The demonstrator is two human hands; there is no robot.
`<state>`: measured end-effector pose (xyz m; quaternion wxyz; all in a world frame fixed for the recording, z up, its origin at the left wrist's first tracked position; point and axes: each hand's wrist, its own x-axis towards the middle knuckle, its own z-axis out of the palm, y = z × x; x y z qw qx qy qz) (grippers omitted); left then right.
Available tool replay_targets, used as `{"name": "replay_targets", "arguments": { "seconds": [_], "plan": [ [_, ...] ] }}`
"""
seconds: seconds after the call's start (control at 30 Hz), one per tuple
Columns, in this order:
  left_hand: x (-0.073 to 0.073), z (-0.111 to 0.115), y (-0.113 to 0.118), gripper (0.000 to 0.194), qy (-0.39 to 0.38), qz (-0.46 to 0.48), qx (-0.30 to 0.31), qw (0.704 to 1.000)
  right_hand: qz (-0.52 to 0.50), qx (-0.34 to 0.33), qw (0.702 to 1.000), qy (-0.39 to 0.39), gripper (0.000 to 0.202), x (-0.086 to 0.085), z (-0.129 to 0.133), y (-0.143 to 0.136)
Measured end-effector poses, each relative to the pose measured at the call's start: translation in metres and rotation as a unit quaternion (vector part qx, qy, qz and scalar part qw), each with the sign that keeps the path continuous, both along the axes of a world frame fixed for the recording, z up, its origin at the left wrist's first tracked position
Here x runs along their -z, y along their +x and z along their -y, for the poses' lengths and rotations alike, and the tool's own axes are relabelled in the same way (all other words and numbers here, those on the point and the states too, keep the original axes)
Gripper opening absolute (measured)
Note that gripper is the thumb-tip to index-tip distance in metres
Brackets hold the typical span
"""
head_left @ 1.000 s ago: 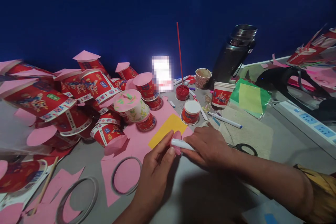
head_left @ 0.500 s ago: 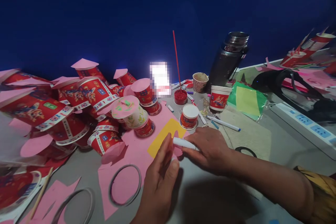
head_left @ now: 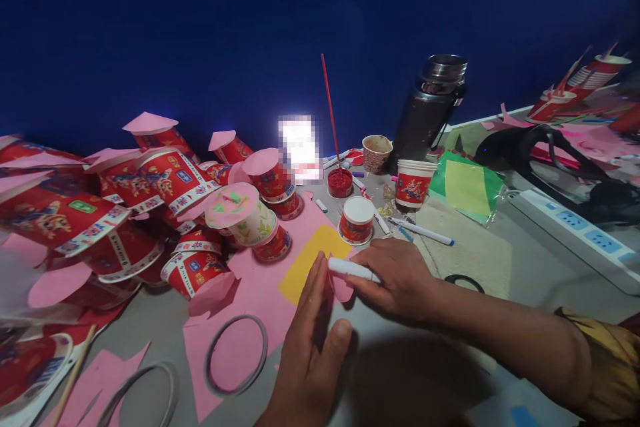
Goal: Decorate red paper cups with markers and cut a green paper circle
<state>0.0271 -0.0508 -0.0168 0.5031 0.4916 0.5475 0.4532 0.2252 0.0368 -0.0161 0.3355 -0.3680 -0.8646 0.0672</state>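
Note:
My right hand is closed around a white marker, lying nearly level with one end towards the left. A small pink paper piece shows beneath the marker, between my hands. My left hand has its fingers stretched out and its thumb apart from them. Its fingertips are at the left edge of the pink piece; whether they press on it I cannot tell. Just behind lies a yellow paper strip on a larger pink sheet. A red paper cup with a white top stands beyond my right hand.
Red paper cups with pink cone tops crowd the left. Grey rings lie at the front left. Behind are a red pot with an upright stick, stacked cups and a dark flask. A power strip lies right.
My left thumb has moved away from the pink paper and the marker, opening a gap from the fingers. The right hand still holds the marker. The whole view has shifted slightly.

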Motion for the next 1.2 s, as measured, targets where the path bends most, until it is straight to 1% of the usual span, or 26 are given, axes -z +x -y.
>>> {"name": "replay_targets", "arguments": {
  "seconds": [0.13,0.27,0.37,0.43,0.53,0.7,0.8,0.87,0.93,1.0,1.1,1.2],
  "plan": [
    [-0.002,-0.005,-0.014,0.071,-0.044,-0.003,0.022,0.999,0.008,-0.013,1.0,0.022,0.038,0.001,0.0,0.0],
    [-0.003,-0.008,-0.021,0.068,-0.051,-0.006,0.052,0.997,0.057,-0.03,0.998,0.02,0.038,0.002,0.004,0.0],
    [-0.005,-0.007,-0.018,0.072,-0.029,0.009,0.055,0.998,0.073,-0.02,0.997,-0.009,0.038,0.003,0.005,0.0],
    [-0.006,-0.006,-0.015,0.076,-0.015,0.017,0.055,0.998,0.06,-0.012,0.998,-0.032,0.038,0.002,0.006,0.0],
    [-0.005,-0.004,-0.012,0.084,-0.009,0.021,0.073,0.997,0.029,-0.015,0.998,-0.055,0.036,0.002,0.006,-0.001],
    [-0.004,-0.001,-0.003,0.087,0.009,0.007,0.033,0.999,-0.014,-0.008,0.997,-0.075,0.033,0.004,0.004,-0.002],
    [-0.005,-0.003,-0.003,0.087,-0.003,0.005,0.025,1.0,-0.021,0.0,0.998,-0.06,0.034,0.004,0.003,-0.001],
    [-0.005,-0.004,-0.008,0.08,-0.029,0.012,0.016,0.999,0.004,-0.004,1.0,-0.03,0.036,0.003,0.002,0.0],
    [-0.005,-0.006,-0.015,0.072,-0.049,0.002,0.024,0.999,0.036,-0.017,0.999,0.011,0.04,0.003,0.003,0.0],
    [-0.004,-0.007,-0.02,0.069,-0.049,-0.013,0.048,0.998,0.062,-0.026,0.997,0.031,0.041,0.003,0.003,0.0],
    [-0.001,-0.006,-0.019,0.081,-0.029,-0.005,0.084,0.996,0.073,-0.01,0.997,0.014,0.039,0.003,0.004,0.0],
    [0.0,-0.003,-0.011,0.094,-0.019,0.013,0.08,0.997,0.054,0.002,0.998,-0.011,0.039,0.003,0.004,-0.001]
  ]
}}
